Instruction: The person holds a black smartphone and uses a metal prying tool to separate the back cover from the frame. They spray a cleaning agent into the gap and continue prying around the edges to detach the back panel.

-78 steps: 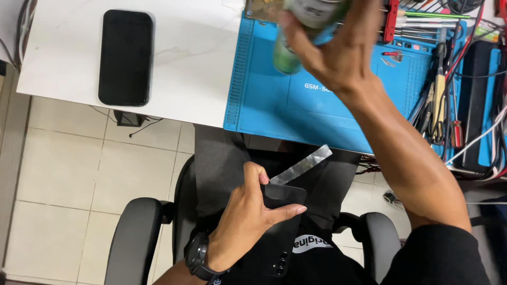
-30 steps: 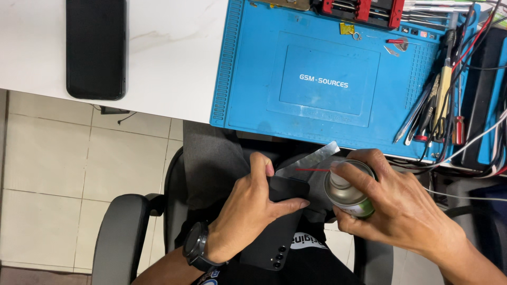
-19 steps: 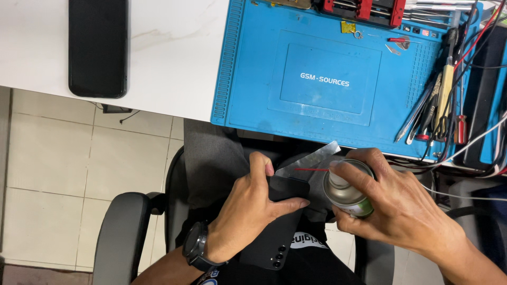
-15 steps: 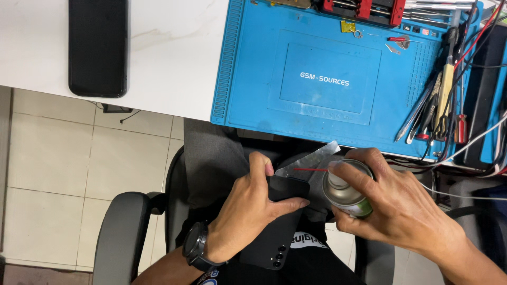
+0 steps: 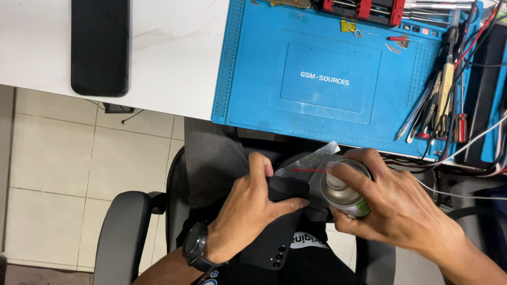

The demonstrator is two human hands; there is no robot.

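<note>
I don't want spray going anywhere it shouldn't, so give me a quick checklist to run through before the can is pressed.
1. Left hand grips the black phone firmly: ok.
2. Right hand holds the spray can, forefinger on the nozzle: ok.
3. Red straw points at the phone's upper end: ok.
4. Straw tip placed exactly at the seam: cannot tell.
5. Work held over the blue mat: not ok, it is over the lap.
6. Second phone lies well away: ok.
</note>
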